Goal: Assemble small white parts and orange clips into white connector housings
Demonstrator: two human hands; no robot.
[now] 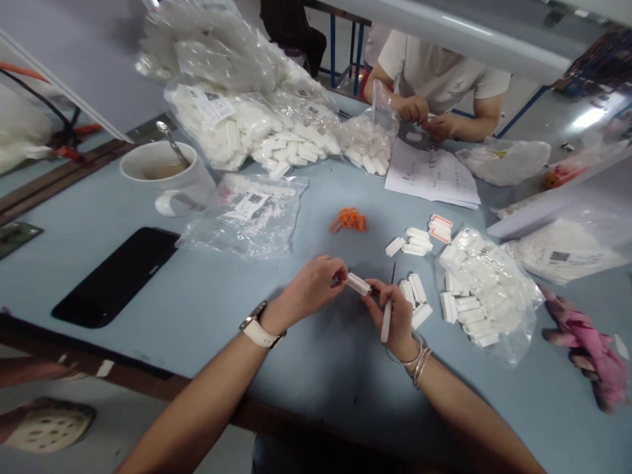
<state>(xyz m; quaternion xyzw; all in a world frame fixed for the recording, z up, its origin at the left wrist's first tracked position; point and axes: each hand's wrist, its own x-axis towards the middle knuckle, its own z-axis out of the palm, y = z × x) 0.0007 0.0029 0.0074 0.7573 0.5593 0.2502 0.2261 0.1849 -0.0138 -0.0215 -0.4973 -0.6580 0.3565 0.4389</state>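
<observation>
Between my two hands is a small white rectangular plastic part (358, 284), held above the blue tabletop. The fingers of my left hand (323, 282) pinch its left end. My right hand (395, 313) grips the right end with thumb and fingertips. A thin tool with a white handle (386, 321) and a fine dark tip also sits in my right hand, pointing away from me. Just beyond my hands lies a small pile of orange rectangular frames (349, 220). Loose white parts (417, 288) lie right beside my right hand, and more white parts (417, 241) are farther back, two with orange edging.
An open plastic bag of white parts (494, 283) lies at right, near a pink glove (587, 349). A mug with a spoon (197, 181), a black phone (116, 276) and a clear bag (266, 224) stand left. Filled bags (247, 125) and papers (429, 174) lie behind; a co-worker (439, 85) sits opposite.
</observation>
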